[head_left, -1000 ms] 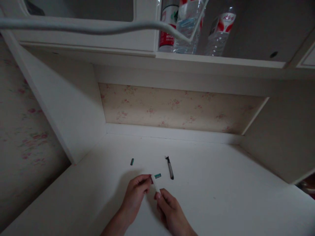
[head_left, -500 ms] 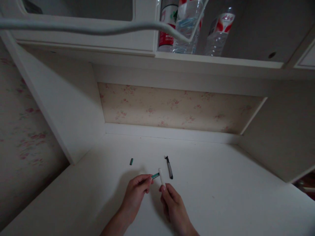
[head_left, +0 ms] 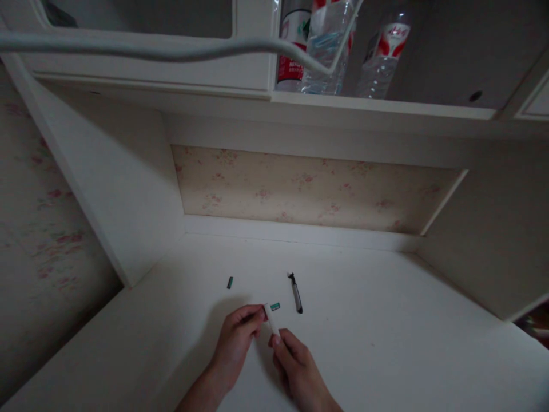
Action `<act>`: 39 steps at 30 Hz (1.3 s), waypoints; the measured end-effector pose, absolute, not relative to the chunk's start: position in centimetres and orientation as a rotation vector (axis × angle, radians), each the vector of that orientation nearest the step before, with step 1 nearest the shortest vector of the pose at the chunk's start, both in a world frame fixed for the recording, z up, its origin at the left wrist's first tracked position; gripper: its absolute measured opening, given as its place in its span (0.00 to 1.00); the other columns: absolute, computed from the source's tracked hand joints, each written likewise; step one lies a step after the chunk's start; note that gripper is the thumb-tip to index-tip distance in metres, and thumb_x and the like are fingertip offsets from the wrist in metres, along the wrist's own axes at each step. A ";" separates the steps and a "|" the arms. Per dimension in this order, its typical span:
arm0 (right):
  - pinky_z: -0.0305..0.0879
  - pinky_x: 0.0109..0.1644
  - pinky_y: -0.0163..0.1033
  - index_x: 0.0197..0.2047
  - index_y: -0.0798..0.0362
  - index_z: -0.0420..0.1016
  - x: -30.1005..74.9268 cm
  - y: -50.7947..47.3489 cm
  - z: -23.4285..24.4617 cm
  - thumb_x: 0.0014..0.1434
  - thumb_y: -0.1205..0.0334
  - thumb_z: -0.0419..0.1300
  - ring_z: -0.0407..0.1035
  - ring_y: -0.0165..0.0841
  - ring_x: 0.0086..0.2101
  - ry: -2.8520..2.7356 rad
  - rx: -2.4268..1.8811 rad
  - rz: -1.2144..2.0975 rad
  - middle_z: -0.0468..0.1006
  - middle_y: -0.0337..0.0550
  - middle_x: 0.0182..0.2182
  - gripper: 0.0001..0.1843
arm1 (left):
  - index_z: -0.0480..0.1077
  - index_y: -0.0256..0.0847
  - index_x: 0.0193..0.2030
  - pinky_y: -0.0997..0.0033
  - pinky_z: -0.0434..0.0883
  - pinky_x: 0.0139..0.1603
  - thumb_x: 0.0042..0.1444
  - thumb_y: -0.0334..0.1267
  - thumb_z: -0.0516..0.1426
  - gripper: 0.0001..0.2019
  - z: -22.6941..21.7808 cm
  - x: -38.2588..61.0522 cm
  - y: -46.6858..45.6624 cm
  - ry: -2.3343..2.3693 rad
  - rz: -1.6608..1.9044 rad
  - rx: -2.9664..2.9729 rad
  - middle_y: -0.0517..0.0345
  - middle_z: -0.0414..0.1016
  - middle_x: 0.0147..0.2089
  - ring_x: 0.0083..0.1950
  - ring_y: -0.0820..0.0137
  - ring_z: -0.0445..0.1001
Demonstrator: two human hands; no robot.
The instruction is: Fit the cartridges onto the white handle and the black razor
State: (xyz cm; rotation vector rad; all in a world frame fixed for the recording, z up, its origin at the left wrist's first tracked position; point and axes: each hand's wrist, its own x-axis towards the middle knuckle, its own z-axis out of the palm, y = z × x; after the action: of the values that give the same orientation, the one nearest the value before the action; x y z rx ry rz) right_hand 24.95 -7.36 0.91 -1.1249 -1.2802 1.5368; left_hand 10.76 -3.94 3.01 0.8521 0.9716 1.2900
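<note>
My left hand (head_left: 238, 337) is closed in a pinch on a small green and dark strip (head_left: 275, 306), which looks like a razor blade cartridge. My right hand (head_left: 298, 363) grips a slim white stick (head_left: 271, 319) with a rounded tip. The stick crosses in front of the strip beside my left fingertips and hides its middle; whether they touch I cannot tell. Beyond my hands, a black and grey handle-like tool (head_left: 297, 294) with a pale tip lies on the white desk (head_left: 364, 320). A second small green and dark piece (head_left: 230, 282) rests farther left.
A white side panel (head_left: 107, 171) closes off the left of the desk. Overhead, a shelf (head_left: 386, 106) holds several plastic bottles (head_left: 326, 51). A pale curved bar (head_left: 171, 48) runs across the top of the view.
The white stick has moved left along the strip to my left fingertips, carried by my right hand. More of the strip's right end now shows. My left hand stays nearly still.
</note>
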 end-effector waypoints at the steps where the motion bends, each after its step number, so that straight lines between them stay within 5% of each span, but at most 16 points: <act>1: 0.38 0.17 0.29 0.33 0.52 0.63 25.0 -7.4 0.9 0.60 0.39 0.51 0.43 0.21 0.16 -1.297 -1.123 1.530 0.51 0.27 0.16 0.22 | 0.78 0.34 0.35 0.74 0.60 0.30 0.44 0.39 0.64 0.12 3.1 10.7 -4.0 0.971 1.287 0.850 0.55 0.75 0.28 0.27 0.75 0.62; 39: 0.38 0.16 0.29 0.32 0.52 0.62 24.9 -7.4 1.3 0.58 0.37 0.51 0.43 0.21 0.15 -1.182 -1.159 1.472 0.51 0.26 0.16 0.24 | 0.79 0.36 0.31 0.76 0.60 0.29 0.42 0.37 0.66 0.09 3.7 10.8 -3.9 0.902 1.294 0.732 0.57 0.74 0.26 0.27 0.76 0.62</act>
State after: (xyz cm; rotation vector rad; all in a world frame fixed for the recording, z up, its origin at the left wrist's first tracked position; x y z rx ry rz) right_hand 24.94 -7.37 1.32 -1.1589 -1.1818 1.4724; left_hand 10.78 -3.87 3.67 0.7323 0.9024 1.2940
